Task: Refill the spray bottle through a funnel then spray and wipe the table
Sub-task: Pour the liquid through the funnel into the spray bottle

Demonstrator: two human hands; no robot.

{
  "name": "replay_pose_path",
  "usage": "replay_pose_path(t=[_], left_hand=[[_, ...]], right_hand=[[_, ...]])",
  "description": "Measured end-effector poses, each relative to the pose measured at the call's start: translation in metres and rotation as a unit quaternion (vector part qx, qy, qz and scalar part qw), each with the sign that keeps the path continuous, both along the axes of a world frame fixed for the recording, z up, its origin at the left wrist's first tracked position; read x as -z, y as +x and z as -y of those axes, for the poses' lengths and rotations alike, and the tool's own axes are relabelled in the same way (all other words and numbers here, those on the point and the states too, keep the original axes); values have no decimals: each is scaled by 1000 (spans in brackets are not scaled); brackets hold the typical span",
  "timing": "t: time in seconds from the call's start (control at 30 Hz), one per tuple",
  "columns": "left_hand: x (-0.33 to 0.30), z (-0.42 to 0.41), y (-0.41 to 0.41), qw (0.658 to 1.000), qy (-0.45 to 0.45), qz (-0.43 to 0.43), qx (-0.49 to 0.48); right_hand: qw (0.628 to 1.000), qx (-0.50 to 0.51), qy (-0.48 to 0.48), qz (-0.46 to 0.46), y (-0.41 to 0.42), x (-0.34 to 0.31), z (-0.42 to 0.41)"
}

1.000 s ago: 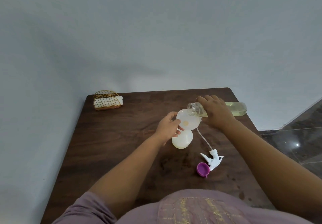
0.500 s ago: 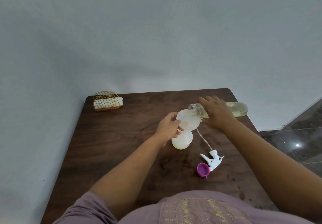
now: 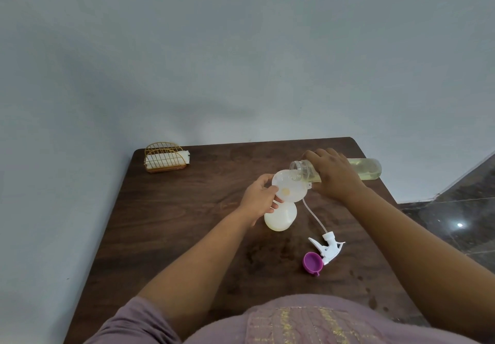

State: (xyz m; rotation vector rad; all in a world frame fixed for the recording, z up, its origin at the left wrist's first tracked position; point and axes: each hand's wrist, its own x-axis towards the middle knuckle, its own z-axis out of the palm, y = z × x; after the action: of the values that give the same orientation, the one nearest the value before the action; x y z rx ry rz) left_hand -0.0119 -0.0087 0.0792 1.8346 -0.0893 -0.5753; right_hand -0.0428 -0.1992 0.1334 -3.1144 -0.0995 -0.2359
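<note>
A white translucent spray bottle (image 3: 281,217) stands on the dark wooden table (image 3: 182,223) with a white funnel (image 3: 290,189) set in its neck. My left hand (image 3: 258,199) grips the funnel's left rim and the bottle's neck. My right hand (image 3: 334,176) holds a clear refill bottle (image 3: 367,168) of pale yellow liquid, tipped almost flat, its open mouth over the funnel's far edge. A little yellow liquid sits at the funnel's centre. The white trigger sprayer head (image 3: 328,247) with its dip tube lies on the table to the right.
A purple cap (image 3: 312,262) lies beside the sprayer head. A gold wire holder (image 3: 164,157) with white cloth stands at the table's far left corner, against the grey wall. Dark tiled floor (image 3: 460,209) shows past the table's right edge.
Both hands and both bottles have held nearly the same pose; the refill bottle stays tipped over the funnel.
</note>
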Motion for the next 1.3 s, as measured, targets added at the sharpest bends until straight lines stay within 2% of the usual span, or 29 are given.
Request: replay_pose_path(t=[1.3], left_hand=[[0, 0, 0, 1000, 2, 2, -1]], right_hand=[[1000, -2, -1, 18, -1, -2, 0]])
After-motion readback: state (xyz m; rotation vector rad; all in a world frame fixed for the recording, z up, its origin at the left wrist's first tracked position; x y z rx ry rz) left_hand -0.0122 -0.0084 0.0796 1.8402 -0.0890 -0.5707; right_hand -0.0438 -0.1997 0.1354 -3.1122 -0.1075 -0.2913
